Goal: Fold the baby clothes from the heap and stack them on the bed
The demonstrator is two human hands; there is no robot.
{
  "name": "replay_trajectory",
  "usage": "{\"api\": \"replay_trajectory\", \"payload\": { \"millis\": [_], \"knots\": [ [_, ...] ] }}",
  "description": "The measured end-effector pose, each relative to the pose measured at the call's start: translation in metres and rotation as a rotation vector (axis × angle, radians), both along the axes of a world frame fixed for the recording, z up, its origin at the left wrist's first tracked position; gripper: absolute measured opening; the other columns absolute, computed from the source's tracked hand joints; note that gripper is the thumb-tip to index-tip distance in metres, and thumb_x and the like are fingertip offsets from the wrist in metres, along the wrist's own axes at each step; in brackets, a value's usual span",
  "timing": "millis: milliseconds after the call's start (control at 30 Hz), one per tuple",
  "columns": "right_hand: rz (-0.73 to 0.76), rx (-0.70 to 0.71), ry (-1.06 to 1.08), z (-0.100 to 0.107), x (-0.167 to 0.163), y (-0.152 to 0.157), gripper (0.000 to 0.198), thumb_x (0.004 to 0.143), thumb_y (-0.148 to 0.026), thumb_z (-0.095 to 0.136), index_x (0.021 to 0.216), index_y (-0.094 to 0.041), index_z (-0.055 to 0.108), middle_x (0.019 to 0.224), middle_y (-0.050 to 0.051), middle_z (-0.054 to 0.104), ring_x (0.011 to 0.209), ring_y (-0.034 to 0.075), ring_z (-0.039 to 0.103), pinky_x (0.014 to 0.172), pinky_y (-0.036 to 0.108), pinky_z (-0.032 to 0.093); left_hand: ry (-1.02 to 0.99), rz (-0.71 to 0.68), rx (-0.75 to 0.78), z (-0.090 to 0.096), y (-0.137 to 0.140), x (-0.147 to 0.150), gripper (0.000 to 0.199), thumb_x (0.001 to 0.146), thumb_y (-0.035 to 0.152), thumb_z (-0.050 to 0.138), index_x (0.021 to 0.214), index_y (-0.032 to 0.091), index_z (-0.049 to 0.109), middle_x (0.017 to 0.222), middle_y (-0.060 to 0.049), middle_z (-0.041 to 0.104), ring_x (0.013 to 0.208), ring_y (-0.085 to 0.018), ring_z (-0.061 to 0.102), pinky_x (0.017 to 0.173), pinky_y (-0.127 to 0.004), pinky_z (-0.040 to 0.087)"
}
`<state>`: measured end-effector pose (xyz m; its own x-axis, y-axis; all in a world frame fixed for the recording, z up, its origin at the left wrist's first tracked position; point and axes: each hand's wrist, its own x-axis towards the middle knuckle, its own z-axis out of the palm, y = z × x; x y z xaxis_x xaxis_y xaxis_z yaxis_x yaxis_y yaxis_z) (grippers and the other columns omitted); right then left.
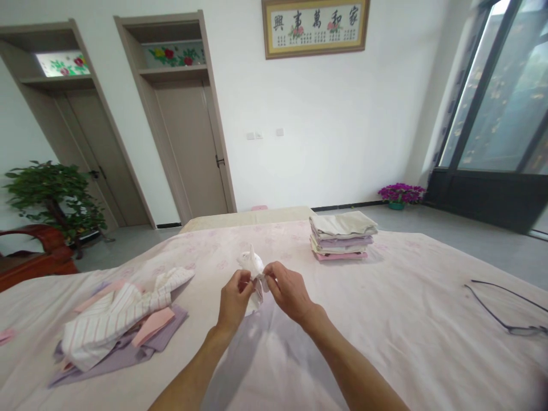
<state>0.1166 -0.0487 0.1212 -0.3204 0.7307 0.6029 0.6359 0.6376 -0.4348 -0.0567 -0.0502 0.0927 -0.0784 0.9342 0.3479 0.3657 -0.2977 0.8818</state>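
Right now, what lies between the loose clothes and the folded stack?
In the head view, the left hand and right hand, holding a white cloth, come between the loose clothes and folded stack.

Has a cloth [252, 262] between left hand [233, 302] and right hand [293, 290], at the middle of a bedsheet [394, 337]. Has a heap of clothes [113, 322] to the left, a stack of clothes [342, 238] beyond to the right, glasses [514, 330] at far right, all on the bedsheet. Behind, has flowers [401, 193] on the floor [454, 220], right of a door [188, 137].
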Motion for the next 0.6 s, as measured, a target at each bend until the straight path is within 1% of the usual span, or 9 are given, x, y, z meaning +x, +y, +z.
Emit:
{"api": "replay_trajectory", "payload": {
  "millis": [100,167,233,300,367,433,467,533,600],
  "knots": [
    [-0.122,0.065,0.012,0.000,0.015,0.008,0.016,0.093,-0.022,0.041,0.099,-0.022,0.056,0.092,0.004,0.065,0.083,0.017,0.061,0.073,0.025,0.041,-0.028,-0.002,0.017,0.007,-0.003,-0.014,0.024,0.082,0.044,0.060,0.081,0.021,0.057,0.071,0.000,0.062,0.068,-0.016,0.060,0.066,-0.026,0.048],
    [-0.193,0.101,0.053,-0.001,0.025,0.015,0.016,0.092,-0.022,0.041,0.098,-0.021,0.056,0.092,0.005,0.065,0.086,0.018,0.062,0.074,0.026,0.042,-0.108,0.002,0.018,0.015,-0.004,-0.026,0.023,0.079,0.042,0.062,0.079,0.020,0.056,0.067,0.001,0.060,0.065,-0.015,0.058,0.064,-0.024,0.046],
    [-0.254,0.121,0.121,-0.001,0.033,0.019,0.016,0.089,-0.022,0.042,0.097,-0.021,0.056,0.089,0.005,0.065,0.083,0.018,0.062,0.073,0.027,0.043,-0.265,0.019,-0.006,0.025,-0.003,-0.040,0.022,0.075,0.039,0.066,0.076,0.019,0.056,0.062,0.004,0.057,0.061,-0.013,0.056,0.061,-0.023,0.044],
    [-0.303,0.124,0.240,-0.001,0.038,0.020,0.014,0.087,-0.023,0.045,0.095,-0.021,0.056,0.086,0.004,0.066,0.078,0.017,0.062,0.072,0.027,0.045,-0.488,0.040,-0.060,0.035,0.001,-0.056,0.020,0.071,0.035,0.068,0.071,0.019,0.055,0.060,0.004,0.057,0.059,-0.012,0.055,0.059,-0.022,0.044],
    [-0.320,0.086,0.436,0.001,0.041,0.020,0.012,0.085,-0.026,0.047,0.092,-0.021,0.055,0.081,0.003,0.066,0.071,0.016,0.062,0.069,0.027,0.047,-0.698,0.080,-0.159,0.040,0.006,-0.074,0.015,0.068,0.031,0.065,0.069,0.018,0.056,0.061,0.002,0.061,0.062,-0.015,0.059,0.060,-0.025,0.047],
    [-0.316,-0.001,0.661,0.004,0.043,0.019,0.012,0.085,-0.031,0.048,0.091,-0.021,0.052,0.072,0.000,0.064,0.060,0.015,0.061,0.060,0.025,0.047,-0.800,0.136,-0.254,0.038,0.009,-0.090,0.010,0.066,0.027,0.062,0.069,0.018,0.059,0.064,-0.001,0.066,0.066,-0.019,0.063,0.061,-0.028,0.050],
    [-0.311,-0.052,0.760,0.006,0.044,0.019,0.014,0.085,-0.033,0.048,0.091,-0.021,0.051,0.067,-0.001,0.062,0.054,0.014,0.059,0.054,0.024,0.046,-0.812,0.158,-0.278,0.035,0.010,-0.097,0.009,0.064,0.026,0.061,0.069,0.018,0.060,0.063,-0.002,0.066,0.066,-0.020,0.065,0.061,-0.029,0.052],
    [-0.299,-0.139,0.925,0.008,0.043,0.018,0.016,0.084,-0.035,0.049,0.092,-0.021,0.051,0.060,-0.005,0.058,0.046,0.013,0.054,0.045,0.022,0.042,-0.788,0.167,-0.253,0.026,0.008,-0.106,0.009,0.062,0.023,0.062,0.068,0.018,0.058,0.059,0.000,0.065,0.064,-0.020,0.066,0.059,-0.029,0.053],
    [-0.265,-0.206,1.050,0.005,0.040,0.016,0.016,0.082,-0.035,0.050,0.091,-0.021,0.051,0.059,-0.006,0.055,0.046,0.012,0.053,0.042,0.021,0.041,-0.748,0.175,-0.210,0.022,0.006,-0.111,0.011,0.060,0.021,0.063,0.068,0.018,0.056,0.056,0.002,0.063,0.061,-0.019,0.065,0.057,-0.026,0.053]
  ]
}}
